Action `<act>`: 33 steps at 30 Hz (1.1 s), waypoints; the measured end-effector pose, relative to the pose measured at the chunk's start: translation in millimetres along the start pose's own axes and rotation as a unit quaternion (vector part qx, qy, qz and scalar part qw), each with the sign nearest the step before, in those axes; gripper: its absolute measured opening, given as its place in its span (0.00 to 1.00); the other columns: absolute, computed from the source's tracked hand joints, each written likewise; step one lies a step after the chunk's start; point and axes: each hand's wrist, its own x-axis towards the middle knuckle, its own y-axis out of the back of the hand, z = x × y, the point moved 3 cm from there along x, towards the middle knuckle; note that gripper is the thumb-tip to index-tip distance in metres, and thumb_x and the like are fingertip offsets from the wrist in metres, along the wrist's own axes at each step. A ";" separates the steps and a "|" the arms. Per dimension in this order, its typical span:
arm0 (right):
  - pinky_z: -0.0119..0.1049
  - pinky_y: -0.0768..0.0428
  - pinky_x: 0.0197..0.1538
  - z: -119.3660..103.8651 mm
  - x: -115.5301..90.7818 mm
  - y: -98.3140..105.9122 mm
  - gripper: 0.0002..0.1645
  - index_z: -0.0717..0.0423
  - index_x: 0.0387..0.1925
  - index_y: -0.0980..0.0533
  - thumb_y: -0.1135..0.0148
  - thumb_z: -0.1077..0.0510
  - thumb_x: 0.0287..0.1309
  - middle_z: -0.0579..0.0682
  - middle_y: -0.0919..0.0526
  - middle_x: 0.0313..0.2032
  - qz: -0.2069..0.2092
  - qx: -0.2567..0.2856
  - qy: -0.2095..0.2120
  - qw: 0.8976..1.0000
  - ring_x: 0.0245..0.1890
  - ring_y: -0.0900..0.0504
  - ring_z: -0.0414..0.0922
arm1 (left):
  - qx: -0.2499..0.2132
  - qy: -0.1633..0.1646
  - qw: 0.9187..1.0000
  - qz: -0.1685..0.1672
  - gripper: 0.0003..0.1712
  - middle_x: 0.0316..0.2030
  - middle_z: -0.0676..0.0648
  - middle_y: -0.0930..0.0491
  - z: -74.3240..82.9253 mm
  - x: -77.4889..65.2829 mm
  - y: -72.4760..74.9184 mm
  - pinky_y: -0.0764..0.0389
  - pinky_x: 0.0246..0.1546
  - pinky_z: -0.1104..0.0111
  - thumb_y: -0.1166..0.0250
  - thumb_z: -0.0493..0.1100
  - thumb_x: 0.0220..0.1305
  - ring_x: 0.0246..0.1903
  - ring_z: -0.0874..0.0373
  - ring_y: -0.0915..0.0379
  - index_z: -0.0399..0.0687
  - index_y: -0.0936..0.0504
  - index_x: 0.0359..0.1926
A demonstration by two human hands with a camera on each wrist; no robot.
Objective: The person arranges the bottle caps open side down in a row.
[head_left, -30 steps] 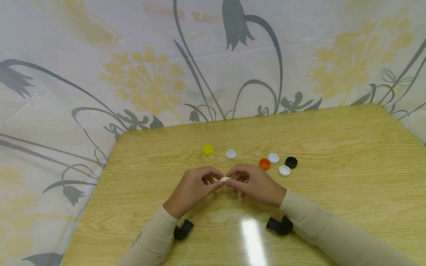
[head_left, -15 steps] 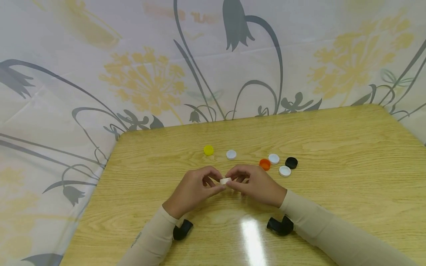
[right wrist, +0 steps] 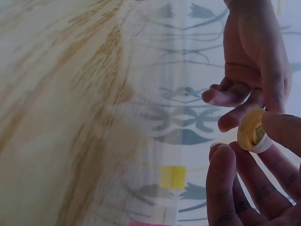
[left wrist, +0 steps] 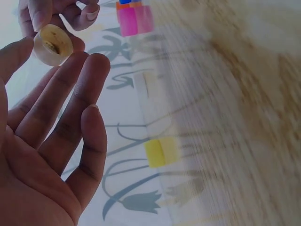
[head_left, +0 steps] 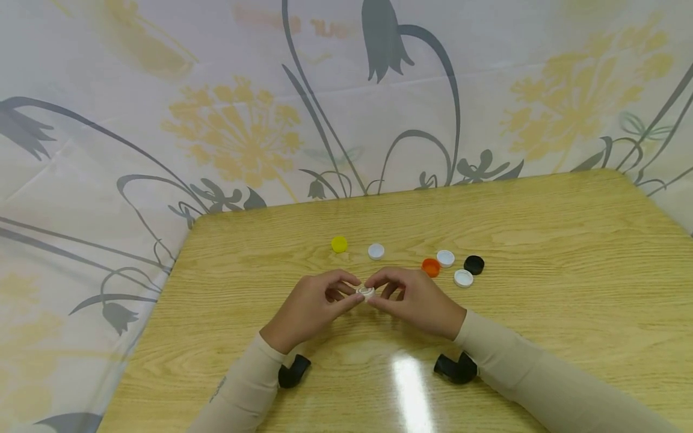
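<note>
Above the middle of the table, a small round white bottle cap (head_left: 365,292) is pinched between both hands. My left hand (head_left: 310,308) holds it from the left with thumb and fingers, and my right hand (head_left: 415,302) grips the other side. The cap's ringed hollow face shows in the head view. In the left wrist view the cap (left wrist: 53,44) looks yellowish, with a dark mark inside. The right wrist view shows the cap (right wrist: 253,131) by the right thumb and fingertips, with the left hand (right wrist: 256,56) above it.
On the wood table (head_left: 243,252) lie a yellow cap (head_left: 339,244), white caps (head_left: 376,251), an orange cap (head_left: 430,267) and a black cap (head_left: 473,265). A flower-printed cloth (head_left: 335,108) stands behind. Black devices (head_left: 456,368) sit at the wrists. A pink block (left wrist: 135,20) shows blurred.
The white cap has turned in the fingers: its rim faced the head camera half a second ago, and its ringed face shows now. The left hand has shifted slightly left; the other caps stay put.
</note>
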 end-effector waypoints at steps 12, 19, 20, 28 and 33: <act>0.33 0.16 0.35 -5.6 -1.9 -2.2 0.13 0.46 0.49 0.19 0.31 0.54 0.62 0.45 0.14 0.46 0.000 -0.010 0.038 0.999 0.36 0.16 0.35 | -0.016 -0.004 1.000 -0.016 0.17 0.39 0.57 0.12 0.5 -0.1 -0.9 0.17 0.41 0.70 0.31 0.54 0.64 0.37 0.70 0.17 0.57 0.15 0.51; 0.33 0.16 0.35 -5.7 -1.3 -3.8 0.14 0.45 0.48 0.19 0.30 0.53 0.61 0.43 0.14 0.45 -0.002 -0.015 0.041 0.999 0.36 0.16 0.35 | -0.013 -0.004 1.000 -0.020 0.15 0.38 0.60 0.12 0.3 -0.8 1.2 0.18 0.42 0.70 0.31 0.55 0.63 0.36 0.70 0.18 0.59 0.15 0.49; 0.32 0.16 0.35 -5.9 -0.9 -4.3 0.14 0.45 0.48 0.19 0.30 0.53 0.61 0.43 0.14 0.45 -0.003 -0.014 0.041 0.999 0.36 0.16 0.35 | -0.012 -0.005 1.000 -0.023 0.15 0.38 0.60 0.13 0.0 -1.0 1.9 0.18 0.42 0.69 0.31 0.56 0.63 0.37 0.71 0.18 0.59 0.15 0.48; 0.32 0.16 0.37 -10.4 5.4 -12.4 0.13 0.49 0.47 0.17 0.31 0.52 0.62 0.45 0.12 0.44 -0.012 0.007 0.035 0.999 0.36 0.15 0.35 | -0.011 0.009 0.999 -0.030 0.15 0.41 0.61 0.13 -4.2 -6.3 11.7 0.17 0.41 0.69 0.32 0.60 0.63 0.38 0.70 0.17 0.62 0.15 0.47; 0.29 0.17 0.39 -13.9 9.0 -18.5 0.11 0.50 0.46 0.18 0.30 0.55 0.61 0.45 0.13 0.43 -0.023 -0.001 0.015 1.000 0.36 0.16 0.34 | -0.009 0.027 0.999 -0.033 0.13 0.43 0.59 0.13 -7.8 -12.7 15.7 0.17 0.39 0.71 0.31 0.57 0.64 0.36 0.69 0.16 0.61 0.15 0.47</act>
